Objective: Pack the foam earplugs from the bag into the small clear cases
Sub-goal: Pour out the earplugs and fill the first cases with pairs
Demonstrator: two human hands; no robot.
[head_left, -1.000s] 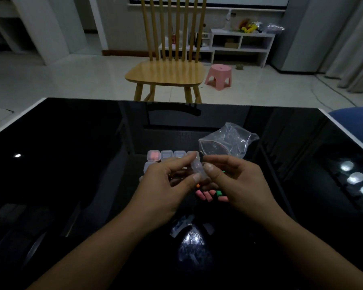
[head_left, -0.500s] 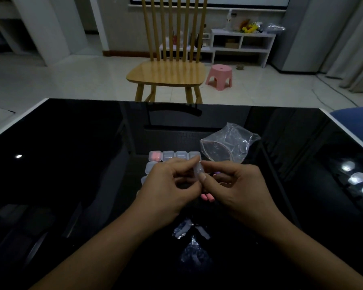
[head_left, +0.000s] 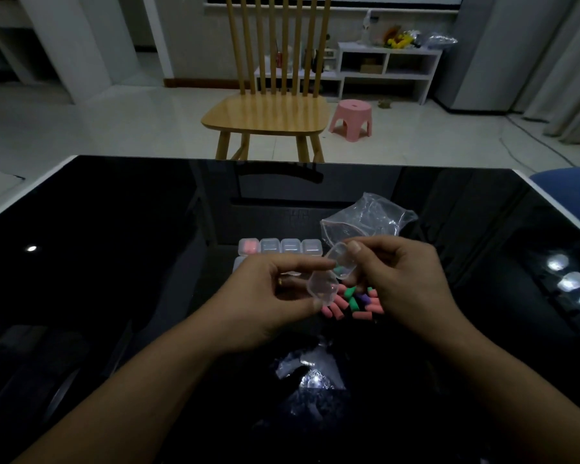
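Observation:
A small clear case [head_left: 330,277] hangs open above the black table [head_left: 114,262]. My left hand [head_left: 275,296] pinches its lower half. My right hand [head_left: 402,279] pinches the raised lid. Several pink, green and purple foam earplugs [head_left: 350,301] lie loose on the table just below the hands. A row of closed clear cases [head_left: 280,246] stands behind the hands; the leftmost holds something pink. The crumpled clear bag [head_left: 369,221] lies behind my right hand.
A wooden chair [head_left: 268,112] and a pink stool [head_left: 350,118] stand on the floor beyond the table's far edge. A blue seat [head_left: 573,189] shows at the right corner. Lamp reflections glint on the tabletop at right and near me.
The case was held shut between both hands; now it is swung open, lid up in my right hand. The hands have drawn apart, uncovering the loose earplugs below.

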